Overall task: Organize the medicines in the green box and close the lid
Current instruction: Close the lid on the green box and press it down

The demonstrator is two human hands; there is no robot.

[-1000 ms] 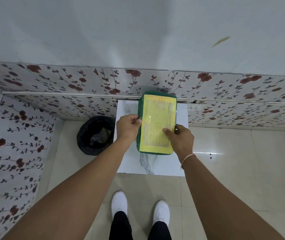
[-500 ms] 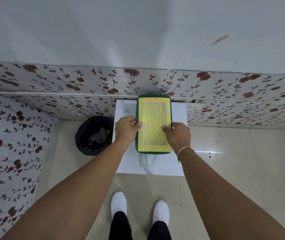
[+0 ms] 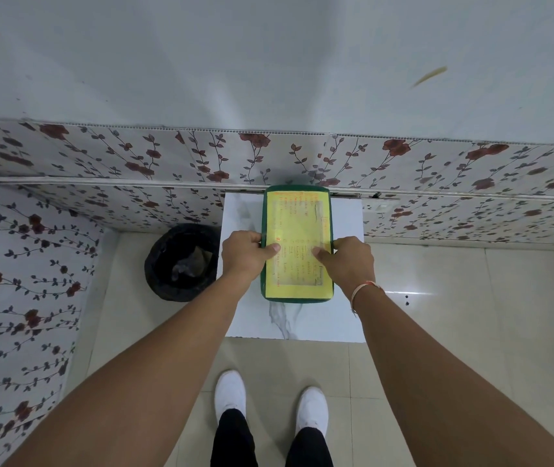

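Note:
The green box (image 3: 296,298) lies flat on a small white marble-topped table (image 3: 346,318), its lid down and a yellow printed label covering the top. My left hand (image 3: 243,256) grips the box's left edge, thumb on the label. My right hand (image 3: 349,261) holds the right edge, thumb also on the label. No medicines are visible; the box's inside is hidden.
A black bin (image 3: 181,261) lined with a bag stands on the floor left of the table. Floral-tiled walls close in behind and at the left. Beige floor tiles extend to the right, and my white shoes (image 3: 231,392) are below the table.
The box was tilted up off the table a second ago; it has come down and away from me and now lies flat. Both hands stayed on its sides.

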